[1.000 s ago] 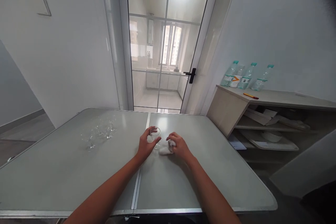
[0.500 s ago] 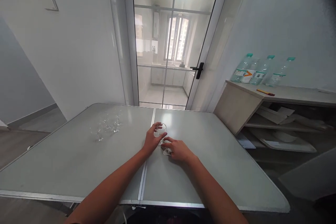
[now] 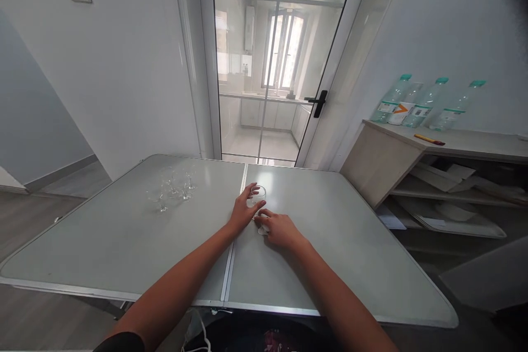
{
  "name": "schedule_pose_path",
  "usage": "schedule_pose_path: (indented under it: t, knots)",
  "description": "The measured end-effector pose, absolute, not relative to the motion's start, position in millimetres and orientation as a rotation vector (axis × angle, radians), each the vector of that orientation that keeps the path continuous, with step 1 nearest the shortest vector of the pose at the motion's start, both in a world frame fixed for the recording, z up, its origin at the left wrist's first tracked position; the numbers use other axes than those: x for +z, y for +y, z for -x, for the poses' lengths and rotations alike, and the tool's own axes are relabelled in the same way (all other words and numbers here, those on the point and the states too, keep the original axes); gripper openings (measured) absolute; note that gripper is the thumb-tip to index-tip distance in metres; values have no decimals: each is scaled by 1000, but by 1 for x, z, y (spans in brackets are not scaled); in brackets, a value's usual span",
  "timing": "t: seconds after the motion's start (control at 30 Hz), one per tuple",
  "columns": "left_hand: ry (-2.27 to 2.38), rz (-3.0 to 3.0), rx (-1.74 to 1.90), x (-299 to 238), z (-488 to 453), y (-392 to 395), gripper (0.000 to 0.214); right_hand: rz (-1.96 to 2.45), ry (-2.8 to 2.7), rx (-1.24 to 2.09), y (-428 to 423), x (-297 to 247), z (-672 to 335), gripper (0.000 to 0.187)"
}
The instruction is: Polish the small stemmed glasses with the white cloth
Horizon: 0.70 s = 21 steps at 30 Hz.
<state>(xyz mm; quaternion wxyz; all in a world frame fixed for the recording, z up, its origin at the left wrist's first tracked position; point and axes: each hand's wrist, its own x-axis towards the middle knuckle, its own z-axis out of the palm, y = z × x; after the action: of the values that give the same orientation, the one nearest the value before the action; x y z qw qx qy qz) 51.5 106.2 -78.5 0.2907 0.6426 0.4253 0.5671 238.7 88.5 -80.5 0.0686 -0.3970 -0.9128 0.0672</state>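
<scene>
Glass, small and clear, stands upright on the table, about halfway between its near and far edges and just right of the seam that splits the top in two. The left hand cups it from the left, fingers and thumb curled partway round the wall, so it is held steady in place and not lifted. Just beside its foot on the near side, the right hand lies palm down with its fingers bunched over a small white cloth, pressing it to the table. Whether the cloth touches the base cannot be told.

As a judgement, the step in hand is bringing cloth and vessel together, one hand bracing and the other carrying the wad. Thin, slippery walls call for a light, even grip and a firm brace against tipping.

Toward the far left corner, well apart, stands a cluster of small glasses. Beyond the right edge is a low shelf unit with water bottles on top. Behind the far edge is a sliding door.
</scene>
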Motion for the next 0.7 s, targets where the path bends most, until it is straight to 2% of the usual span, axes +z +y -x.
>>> schedule_pose_path:
  t: [0.13,0.2,0.33,0.47,0.7]
  knots:
    - [1114,-1733,1498,-86,-52,108,76,1255,-2703,208,87,-81,-236,59]
    - [1131,-1711,1519,-90,-54,108,77,1308,-2672,196,88,-81,-234,54]
    - [1288,-1626,1575,-92,-58,103,57,1566,-2557,177,93,-80,-235,45]
    - [1384,-1639,1590,-86,-57,99,46,1886,-2350,188,104,-77,-249,33]
    - [1527,-1988,1696,-67,-46,97,33,2131,-2102,204,123,-80,-281,29]
